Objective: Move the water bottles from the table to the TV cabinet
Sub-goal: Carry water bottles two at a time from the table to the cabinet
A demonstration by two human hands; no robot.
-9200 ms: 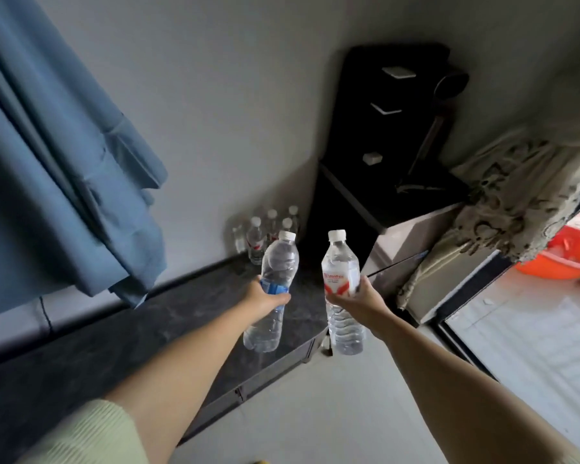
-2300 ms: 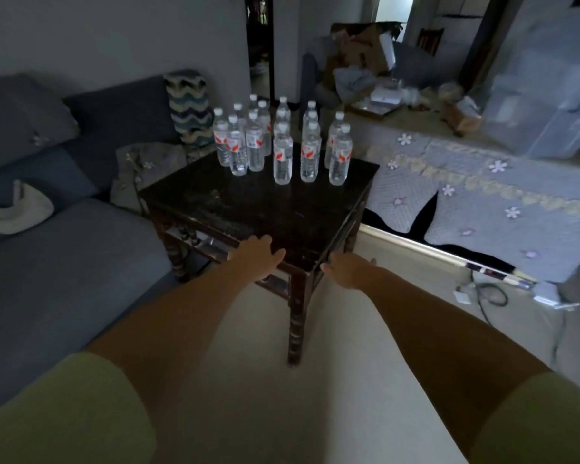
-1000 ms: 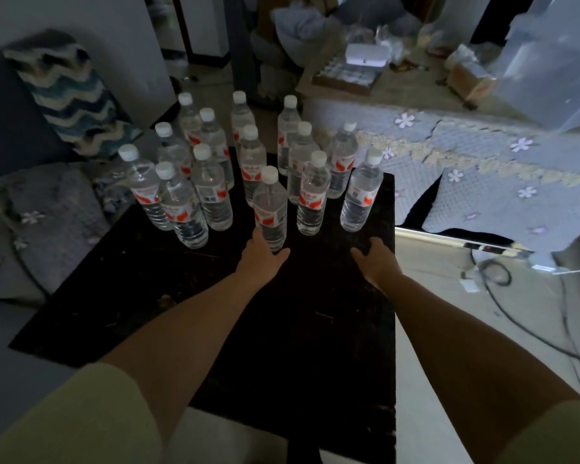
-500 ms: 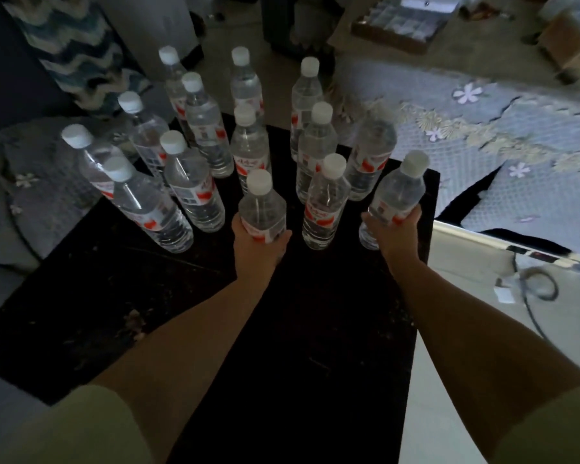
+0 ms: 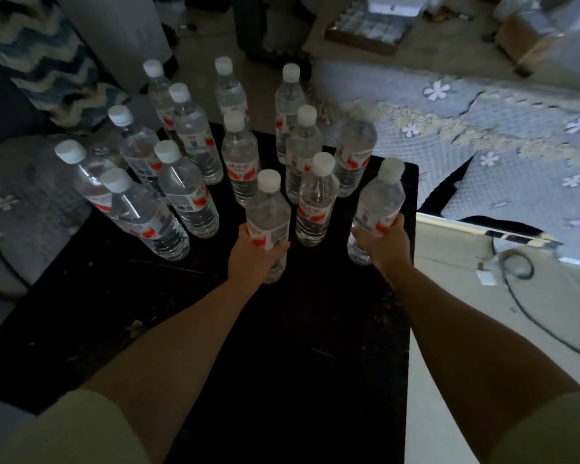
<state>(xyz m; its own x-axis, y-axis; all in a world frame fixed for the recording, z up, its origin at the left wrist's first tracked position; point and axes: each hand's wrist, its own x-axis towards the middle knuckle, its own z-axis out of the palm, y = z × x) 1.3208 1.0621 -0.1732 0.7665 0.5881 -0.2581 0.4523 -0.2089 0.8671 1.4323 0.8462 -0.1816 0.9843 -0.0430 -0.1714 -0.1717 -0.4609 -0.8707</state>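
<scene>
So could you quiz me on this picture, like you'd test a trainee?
1. True or false: the left hand and the right hand each grip a water bottle.
2. What colour are the bottle caps? A) blue B) white C) green
3. Fill in: the unheld bottle between the left-hand bottle and the right-hand bottle stands on the dark ____.

Key: 1 true; 2 B; 3 table.

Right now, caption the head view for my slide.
Left hand and right hand each grip a water bottle from the cluster on the dark table.
</scene>
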